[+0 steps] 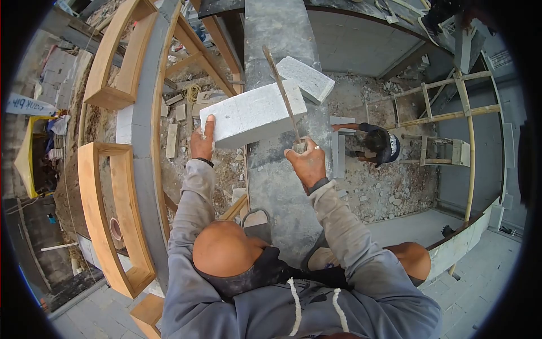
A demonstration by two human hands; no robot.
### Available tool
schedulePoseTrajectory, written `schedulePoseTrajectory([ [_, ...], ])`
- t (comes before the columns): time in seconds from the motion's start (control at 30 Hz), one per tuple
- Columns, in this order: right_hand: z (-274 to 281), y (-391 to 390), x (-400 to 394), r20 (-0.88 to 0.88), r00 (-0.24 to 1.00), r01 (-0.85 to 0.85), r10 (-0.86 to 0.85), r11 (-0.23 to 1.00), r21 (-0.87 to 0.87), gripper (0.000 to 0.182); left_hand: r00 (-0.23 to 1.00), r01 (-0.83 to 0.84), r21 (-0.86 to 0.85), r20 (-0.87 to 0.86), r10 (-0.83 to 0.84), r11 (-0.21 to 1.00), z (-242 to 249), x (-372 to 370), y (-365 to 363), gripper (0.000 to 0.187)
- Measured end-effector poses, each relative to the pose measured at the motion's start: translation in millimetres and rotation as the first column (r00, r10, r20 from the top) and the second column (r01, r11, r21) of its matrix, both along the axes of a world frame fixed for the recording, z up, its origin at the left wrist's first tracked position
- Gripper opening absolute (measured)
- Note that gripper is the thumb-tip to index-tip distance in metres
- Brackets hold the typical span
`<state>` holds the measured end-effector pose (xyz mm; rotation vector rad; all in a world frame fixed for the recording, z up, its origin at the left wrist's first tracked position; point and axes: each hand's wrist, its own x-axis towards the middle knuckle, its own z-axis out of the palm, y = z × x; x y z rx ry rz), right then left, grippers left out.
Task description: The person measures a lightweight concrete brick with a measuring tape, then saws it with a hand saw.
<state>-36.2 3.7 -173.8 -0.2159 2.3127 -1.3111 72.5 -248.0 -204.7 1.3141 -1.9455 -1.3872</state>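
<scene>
A long white lightweight concrete block [254, 116] lies across the narrow grey ledge, its left end jutting out past the edge. My left hand [202, 141] grips that left end, thumb up on the block's face and the other fingers mostly hidden behind it. In my right hand [309, 161] is the handle of a hand saw [284, 93], fingers wrapped round it. The saw's rusty blade, seen almost edge-on, crosses the block near its right end; its teeth cannot be made out. Behind, a second white block [306, 79] rests at an angle, touching or nearly touching the first.
The grey ledge [276, 189] runs between my knees, with drops on both sides. At left stand wooden frames [116, 212] in a block wall. Below right, a person [379, 146] crouches on rubble beside bamboo scaffolding [471, 164]. Another person's foot [430, 29] shows at top right.
</scene>
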Motion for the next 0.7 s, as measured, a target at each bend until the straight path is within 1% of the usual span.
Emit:
schedulePoseTrajectory([
  [0.1,5.6,-7.1,7.2,0.010,1.000,0.024,-0.024,1.000,-0.018,0.033,0.999,0.027,0.006,-0.043,-0.027,1.000,10.5,-2.0,5.4,0.063],
  [0.23,2.1,-17.1,20.2,0.043,0.999,0.010,-0.007,0.998,-0.068,0.039,0.998,0.061,0.053,-0.021,-0.060,0.997,7.7,1.4,-0.9,0.062],
  [0.27,-0.3,-19.3,25.0,0.028,1.000,0.002,0.000,0.997,-0.071,0.041,0.999,0.052,0.051,-0.020,-0.051,0.997,7.1,4.6,-0.5,0.062],
  [0.33,-7.8,-22.5,34.2,0.012,1.000,-0.011,0.012,0.997,-0.073,0.044,0.999,-0.030,0.058,0.019,0.029,0.998,25.3,3.3,11.6,0.062],
  [0.37,-13.0,-24.0,37.8,-0.009,0.999,-0.033,0.032,0.998,-0.056,0.046,1.000,-0.026,0.079,0.000,0.026,0.997,20.0,6.6,9.4,0.069],
  [0.4,-14.9,-25.7,40.0,-0.031,0.998,-0.052,0.051,0.998,-0.039,0.047,1.000,-0.029,0.079,-0.003,0.029,0.996,10.8,10.2,6.3,0.069],
  [0.43,-7.1,-28.2,40.7,-0.034,0.998,-0.054,0.053,0.998,-0.039,0.047,0.998,-0.001,0.122,-0.057,0.008,0.993,3.3,12.7,3.6,0.072],
  [0.47,2.2,-30.0,41.4,-0.030,0.996,-0.079,0.079,0.997,0.006,0.047,0.994,0.031,0.163,-0.109,-0.013,0.986,-4.4,15.2,0.9,0.076],
  [0.5,7.9,-30.9,42.2,-0.023,0.994,-0.103,0.104,0.993,0.051,0.048,0.994,0.032,0.164,-0.109,-0.014,0.986,0.6,15.1,4.6,0.076],
  [0.57,6.5,-31.6,42.5,-0.002,0.994,-0.107,0.107,0.993,0.057,0.048,0.998,-0.025,0.136,-0.058,0.033,0.990,10.9,15.3,12.6,0.080],
  [0.63,2.4,-32.8,42.0,0.018,0.994,-0.112,0.111,0.992,0.064,0.048,0.999,-0.017,0.143,-0.046,0.024,0.990,14.3,15.1,12.2,0.079],
  [0.7,-7.1,-32.5,40.9,-0.015,0.992,-0.123,0.124,0.989,0.078,0.048,0.999,-0.005,0.153,-0.035,0.011,0.988,19.0,14.7,14.3,0.078],
])
